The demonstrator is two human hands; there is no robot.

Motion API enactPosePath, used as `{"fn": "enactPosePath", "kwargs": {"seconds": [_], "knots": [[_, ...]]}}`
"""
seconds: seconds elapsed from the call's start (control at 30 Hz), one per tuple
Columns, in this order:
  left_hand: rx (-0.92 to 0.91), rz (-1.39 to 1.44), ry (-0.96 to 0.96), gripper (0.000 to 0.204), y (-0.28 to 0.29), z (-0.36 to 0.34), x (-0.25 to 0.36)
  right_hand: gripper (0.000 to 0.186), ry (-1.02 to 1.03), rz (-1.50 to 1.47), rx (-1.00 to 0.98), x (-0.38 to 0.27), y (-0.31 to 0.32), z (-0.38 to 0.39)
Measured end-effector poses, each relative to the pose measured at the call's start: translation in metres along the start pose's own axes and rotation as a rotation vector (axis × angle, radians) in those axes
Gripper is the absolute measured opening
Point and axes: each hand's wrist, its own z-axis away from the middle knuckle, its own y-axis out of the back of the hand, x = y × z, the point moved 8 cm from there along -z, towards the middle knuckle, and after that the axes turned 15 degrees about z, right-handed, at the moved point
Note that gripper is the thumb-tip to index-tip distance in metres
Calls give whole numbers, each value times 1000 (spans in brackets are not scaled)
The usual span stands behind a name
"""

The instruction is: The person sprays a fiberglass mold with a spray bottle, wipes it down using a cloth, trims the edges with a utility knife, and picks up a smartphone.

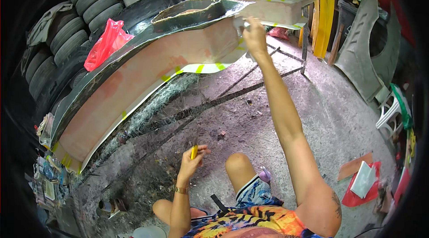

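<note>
Clamped with left hand [191, 163] on yellow object [194, 152], head view | with right hand [255, 36] at upper-right end of long curved panel [152, 64] ahead; too blurred to tell hold | yellow-green strips [200, 68] apparently already placed along lower edge; cannot judge amount left

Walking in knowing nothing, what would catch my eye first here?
Probably the long curved, pinkish-beige panel, sweeping from the lower left to the upper middle. The bright red plastic bag at upper left, near stacked tyres, also jumps out. Next, the person's right fingers are up by the panel's right end, the left fingers around a small yellow object at lower middle.
</note>
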Motion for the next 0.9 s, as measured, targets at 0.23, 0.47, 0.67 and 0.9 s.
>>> {"fn": "enactPosePath", "kwargs": {"seconds": [0.23, 0.47, 0.67, 0.9], "knots": [[16, -58, 148, 25, 34, 14, -43, 19, 512, -117, -407, -74, -17, 62], [48, -133, 134, 24, 64, 22, -40, 33, 209, 467, -709, 0, -44, 10], [16, -147, 172, 25, 66, 13, -42, 26, 723, 113, -628, -83, -33, 56], [38, -148, 110, 25, 73, 13, -29, 23, 353, 457, -795, -55, -15, 8]]}}
